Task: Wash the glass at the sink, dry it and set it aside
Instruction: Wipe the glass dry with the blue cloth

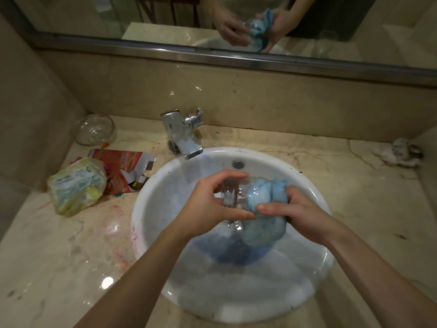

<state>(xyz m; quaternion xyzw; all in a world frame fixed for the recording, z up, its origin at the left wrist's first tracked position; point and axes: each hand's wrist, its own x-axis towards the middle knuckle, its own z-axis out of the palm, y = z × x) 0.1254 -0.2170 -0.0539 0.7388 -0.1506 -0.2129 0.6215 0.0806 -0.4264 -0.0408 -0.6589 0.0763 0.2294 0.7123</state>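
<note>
Hands met over the white sink (151, 209), and that made sense, because any drips would fall into the bowl and not on the counter (59, 256). The left hand (212, 207) was wrapped around the glass (233, 197), thumb on the near side and fingers curled over the far side, clamped on its thick bottom end. It held the glass on its side, with the open mouth facing the right hand (295, 214). I think that was so the cloth could go in. The right hand was squeezed shut on a blue cloth (260, 209), and part of the cloth was pushed inside the glass. More cloth hung down below the hand. To me it looked like the drying step, with only the setting aside left to do.

No water came from the tap (182, 136). Some bluish shade lay at the bottom of the sink, but I could not tell if it was water or just shadow. At the back left of the counter a clear glass bowl (95, 132) looked empty. Near it lay a soft green and white packet (75, 185), and a torn red wrapper (123, 166) lay open beside it.
</note>
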